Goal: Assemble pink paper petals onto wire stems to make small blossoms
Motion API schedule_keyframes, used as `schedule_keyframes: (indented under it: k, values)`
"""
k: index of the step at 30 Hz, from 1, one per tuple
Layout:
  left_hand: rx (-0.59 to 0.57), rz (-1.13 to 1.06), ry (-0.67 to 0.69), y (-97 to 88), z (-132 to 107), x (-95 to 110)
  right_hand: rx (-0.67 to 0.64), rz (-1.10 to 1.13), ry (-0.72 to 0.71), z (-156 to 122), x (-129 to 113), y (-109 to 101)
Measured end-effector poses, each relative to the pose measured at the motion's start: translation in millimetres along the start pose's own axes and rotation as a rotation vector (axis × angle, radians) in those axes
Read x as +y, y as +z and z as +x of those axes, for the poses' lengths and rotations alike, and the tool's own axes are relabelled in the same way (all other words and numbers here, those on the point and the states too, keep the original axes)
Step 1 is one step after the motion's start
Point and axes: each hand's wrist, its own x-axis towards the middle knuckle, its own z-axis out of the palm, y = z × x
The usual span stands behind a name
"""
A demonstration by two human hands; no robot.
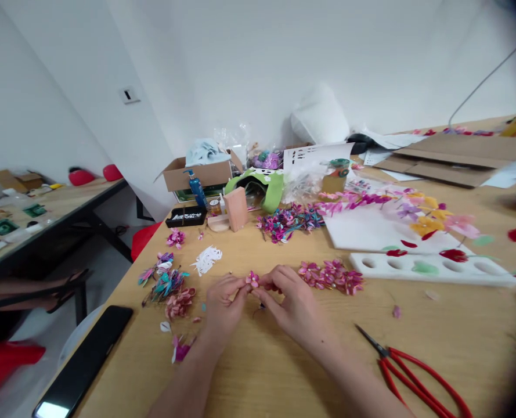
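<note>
My left hand (223, 305) and my right hand (290, 302) meet above the wooden table (284, 360), fingers pinched together on one small pink paper flower (252, 279). A thin dark stem hangs below it between the hands. Just right of my right hand lies a pile of pink paper flowers (331, 274). Left of my left hand lie teal and pink flower clusters (167, 284) and a white paper cutout (206, 259).
Red-handled scissors (414, 377) lie at the front right. A black phone (86, 360) sits at the table's left edge. A white palette tray (432, 268), white board with coloured flowers (371, 229), cardboard box (197, 172) and blue bottle (197, 188) stand farther back.
</note>
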Motion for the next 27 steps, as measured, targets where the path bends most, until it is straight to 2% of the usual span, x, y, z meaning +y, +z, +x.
schedule_keyframes:
  k: [9, 21, 27]
  values:
    - [0.011, 0.136, 0.106, 4.8, -5, 6, 0.022, -0.288, -0.112, -5, -5, 6]
    - [-0.009, 0.197, 0.061, 9.5, -7, 10, -0.041, -0.544, -0.229, -7, -4, 6]
    - [-0.005, 0.206, 0.049, 11.3, -8, 11, -0.058, -0.557, -0.267, -8, -5, 5]
